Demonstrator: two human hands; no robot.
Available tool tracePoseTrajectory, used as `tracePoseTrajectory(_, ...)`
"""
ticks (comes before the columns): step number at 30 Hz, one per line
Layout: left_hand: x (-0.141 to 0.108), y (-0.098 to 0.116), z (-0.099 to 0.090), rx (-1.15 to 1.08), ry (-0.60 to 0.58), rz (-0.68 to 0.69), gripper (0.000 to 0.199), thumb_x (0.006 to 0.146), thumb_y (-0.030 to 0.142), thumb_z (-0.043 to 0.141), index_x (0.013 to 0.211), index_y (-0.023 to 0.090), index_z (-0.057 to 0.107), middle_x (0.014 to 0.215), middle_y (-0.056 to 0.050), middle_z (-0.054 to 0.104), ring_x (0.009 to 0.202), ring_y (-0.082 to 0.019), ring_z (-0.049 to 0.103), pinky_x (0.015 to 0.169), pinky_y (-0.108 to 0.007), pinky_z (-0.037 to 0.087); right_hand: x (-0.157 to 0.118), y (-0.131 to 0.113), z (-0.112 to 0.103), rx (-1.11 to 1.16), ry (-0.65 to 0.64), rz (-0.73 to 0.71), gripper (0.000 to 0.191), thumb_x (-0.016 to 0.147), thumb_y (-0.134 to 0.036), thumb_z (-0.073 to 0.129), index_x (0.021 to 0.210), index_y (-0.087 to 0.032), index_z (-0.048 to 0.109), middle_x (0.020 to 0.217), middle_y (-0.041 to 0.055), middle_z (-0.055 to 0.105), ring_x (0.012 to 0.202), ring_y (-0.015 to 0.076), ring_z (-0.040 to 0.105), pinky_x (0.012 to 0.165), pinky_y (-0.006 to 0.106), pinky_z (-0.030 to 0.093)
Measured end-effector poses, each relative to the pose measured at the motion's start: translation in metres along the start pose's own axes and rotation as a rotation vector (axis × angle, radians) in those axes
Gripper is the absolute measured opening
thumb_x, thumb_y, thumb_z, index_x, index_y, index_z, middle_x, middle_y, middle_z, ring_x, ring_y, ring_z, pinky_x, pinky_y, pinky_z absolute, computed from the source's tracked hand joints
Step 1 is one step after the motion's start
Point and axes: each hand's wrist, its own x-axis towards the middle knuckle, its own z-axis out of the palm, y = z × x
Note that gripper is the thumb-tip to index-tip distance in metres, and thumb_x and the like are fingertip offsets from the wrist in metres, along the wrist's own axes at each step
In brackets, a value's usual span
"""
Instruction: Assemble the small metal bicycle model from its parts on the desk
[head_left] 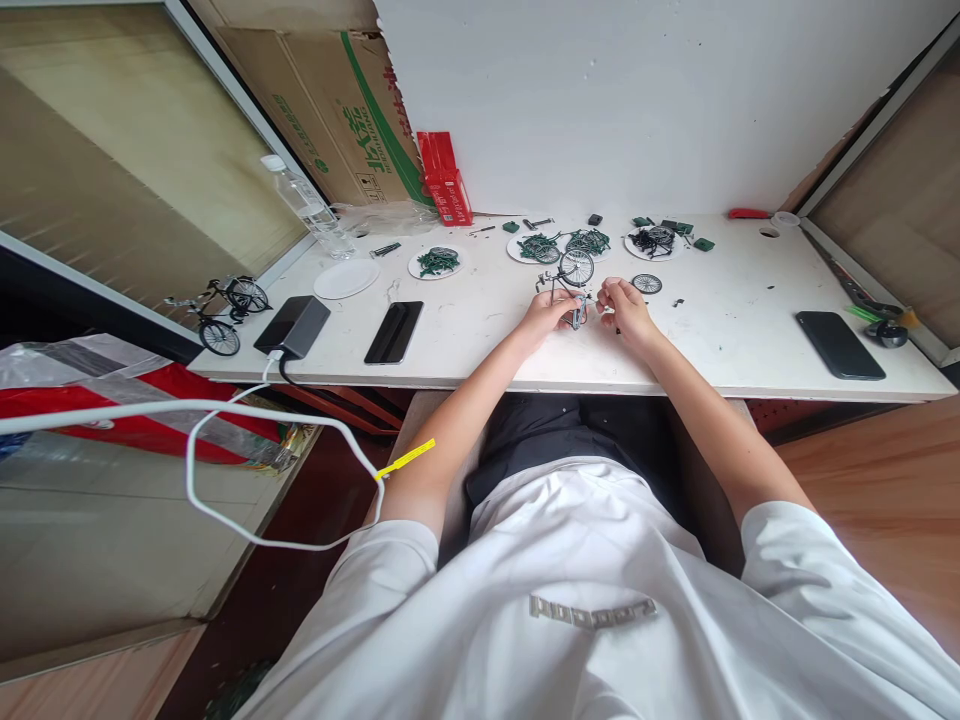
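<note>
My left hand (553,312) is closed around a partly built miniature bicycle (576,268), which has one spoked wheel on its far end. Close beside it on the right, my right hand (622,308) has its fingers pinched together near the bicycle's frame. Whatever sits between those fingertips is too small to make out. A loose spoked wheel (646,284) lies on the white table just beyond my right hand. Past both hands stand a plate of green parts (589,243) and a plate of black parts (654,240).
On the left are a complete miniature bicycle (229,310), a black power brick (292,328), a phone (394,332), a bare white plate (346,279) and a water bottle (311,212). Another phone (840,345) lies right. A white cable (187,470) loops by my left arm.
</note>
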Motion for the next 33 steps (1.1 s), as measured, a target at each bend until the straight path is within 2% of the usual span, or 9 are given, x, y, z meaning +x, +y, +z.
tracePoseTrajectory(4,0.0,-0.001,0.0,0.005,0.0,-0.002,0.028,0.087,0.037,0.088,0.103,0.017,0.075,0.097,-0.01,0.085,0.078,-0.015,0.076,0.061,-0.023,0.046,0.001,0.004,0.001,-0.044,0.016,-0.055,0.057,0.098,-0.079,0.071,0.087,-0.028,0.05,0.085,-0.0013,0.047,0.076,0.015,0.055,0.052,0.022,0.04)
tracePoseTrajectory(11,0.003,-0.004,-0.001,-0.013,-0.009,0.0,0.026,0.088,0.034,0.087,0.103,0.017,0.076,0.093,-0.009,0.085,0.076,-0.014,0.075,0.061,-0.023,0.048,0.006,0.013,-0.001,-0.131,0.072,-0.179,0.067,0.088,-0.095,0.069,0.096,-0.03,0.056,0.082,-0.0007,0.049,0.072,0.0165,0.049,0.055,0.027,0.04)
tracePoseTrajectory(14,0.003,-0.004,-0.001,-0.009,-0.01,0.003,0.023,0.089,0.033,0.086,0.102,0.017,0.075,0.089,-0.008,0.083,0.074,-0.014,0.074,0.061,-0.023,0.048,0.003,0.01,-0.001,-0.24,0.078,-0.223,0.062,0.093,-0.09,0.069,0.097,-0.029,0.061,0.083,0.0017,0.055,0.076,0.0184,0.052,0.061,0.028,0.043)
tracePoseTrajectory(17,0.003,-0.004,0.0,0.0,0.01,-0.01,0.023,0.088,0.032,0.086,0.101,0.016,0.075,0.089,-0.008,0.083,0.074,-0.014,0.074,0.062,-0.024,0.048,-0.003,0.005,0.001,-0.32,0.073,-0.315,0.054,0.096,-0.081,0.072,0.096,-0.027,0.065,0.096,0.0067,0.064,0.094,0.0229,0.06,0.071,0.031,0.049)
tracePoseTrajectory(21,0.003,-0.004,-0.001,-0.002,0.02,-0.023,0.021,0.088,0.03,0.085,0.102,0.016,0.076,0.093,-0.009,0.085,0.077,-0.014,0.076,0.063,-0.024,0.048,-0.01,0.003,0.004,-0.388,0.052,-0.375,0.046,0.099,-0.075,0.071,0.1,-0.029,0.07,0.111,0.0099,0.066,0.11,0.0278,0.059,0.08,0.035,0.05)
tracePoseTrajectory(24,0.004,-0.004,-0.001,-0.001,0.008,-0.026,0.02,0.089,0.03,0.083,0.102,0.017,0.077,0.094,-0.009,0.085,0.078,-0.015,0.076,0.062,-0.024,0.047,-0.009,0.005,0.003,-0.484,0.026,-0.437,0.047,0.106,-0.075,0.06,0.105,-0.03,0.072,0.113,0.0118,0.066,0.112,0.0303,0.059,0.089,0.04,0.052)
tracePoseTrajectory(28,0.004,-0.004,-0.002,-0.001,-0.009,-0.018,0.02,0.088,0.032,0.084,0.098,0.016,0.075,0.088,-0.009,0.083,0.076,-0.015,0.075,0.061,-0.024,0.044,-0.004,0.01,-0.001,-0.656,0.015,-0.581,0.055,0.112,-0.074,0.044,0.108,-0.028,0.073,0.105,0.0135,0.065,0.108,0.0328,0.057,0.104,0.05,0.052)
tracePoseTrajectory(33,0.001,0.0,-0.001,0.001,-0.009,-0.022,0.019,0.086,0.032,0.084,0.088,0.018,0.071,0.082,-0.006,0.079,0.072,-0.014,0.071,0.062,-0.025,0.046,0.002,0.017,-0.006,-0.814,-0.02,-0.645,0.048,0.114,-0.066,0.044,0.114,-0.029,0.076,0.105,0.0127,0.063,0.11,0.0348,0.056,0.116,0.059,0.048)
